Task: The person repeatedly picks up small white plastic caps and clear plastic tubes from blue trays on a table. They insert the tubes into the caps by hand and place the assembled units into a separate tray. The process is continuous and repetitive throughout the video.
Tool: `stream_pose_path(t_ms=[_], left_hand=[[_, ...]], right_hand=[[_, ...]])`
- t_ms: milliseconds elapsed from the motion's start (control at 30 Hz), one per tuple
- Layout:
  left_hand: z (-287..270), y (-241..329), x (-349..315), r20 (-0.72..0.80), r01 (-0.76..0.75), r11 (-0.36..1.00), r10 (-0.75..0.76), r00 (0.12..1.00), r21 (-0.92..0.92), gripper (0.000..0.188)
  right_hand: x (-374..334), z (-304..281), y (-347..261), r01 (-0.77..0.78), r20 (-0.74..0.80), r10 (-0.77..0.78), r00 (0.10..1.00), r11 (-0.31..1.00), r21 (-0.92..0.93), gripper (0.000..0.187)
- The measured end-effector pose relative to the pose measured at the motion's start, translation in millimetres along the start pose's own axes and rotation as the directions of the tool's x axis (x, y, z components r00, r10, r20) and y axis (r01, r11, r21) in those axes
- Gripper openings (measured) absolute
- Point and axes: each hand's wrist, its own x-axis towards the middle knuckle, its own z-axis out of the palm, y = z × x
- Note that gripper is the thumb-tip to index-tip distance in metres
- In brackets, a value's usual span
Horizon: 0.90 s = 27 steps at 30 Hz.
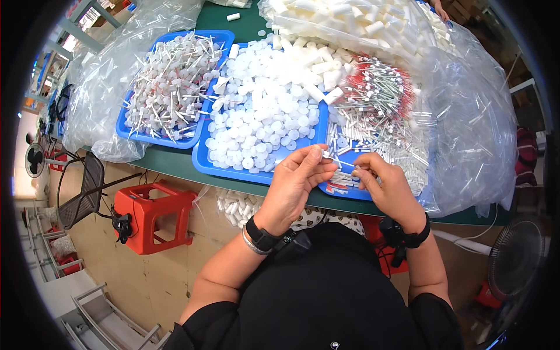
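Note:
My left hand (pixel 297 181) pinches a small white cap with a thin white tube (pixel 333 157) sticking out to the right. My right hand (pixel 385 184) holds the other end of that thin tube at its fingertips. Both hands hover over the front edge of a blue tray (pixel 344 189) of small white and red-tipped tubes (pixel 379 111). Just left, a blue tray (pixel 201 163) is heaped with round white caps (pixel 262 111). Farther left, another blue tray (pixel 125 131) holds white caps fitted with thin tubes (pixel 172 87).
Clear plastic bags (pixel 472 128) of parts lie right and at the back on the green table (pixel 169 160). A bag of white pieces (pixel 236 207) hangs under the table edge. A red stool (pixel 151 216), a black mesh chair (pixel 84 192) and fans (pixel 516 256) stand on the floor.

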Motion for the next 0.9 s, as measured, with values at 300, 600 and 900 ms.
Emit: stream_pose_path(t_ms=[300,600,900], left_hand=[[-0.5,-5.5,-0.8,-0.010,-0.026,0.997,0.026,1.000,0.072,0.033],[5.7,-16.6,-7.0,0.102,0.120,0.986,-0.132,0.986,0.116,0.034],[8.6,-2.3,-8.5,0.103,-0.086,0.927,0.051,0.993,0.366,0.026]], right_hand=[[-0.7,1.1,1.3,0.053,-0.031,-0.057,0.998,0.993,-0.107,0.010],[1.6,5.1,2.5,-0.253,0.162,0.199,0.966,0.849,0.464,0.018],[4.5,22.4,2.5,0.446,-0.009,-0.495,0.869,0.790,-0.420,0.039]])
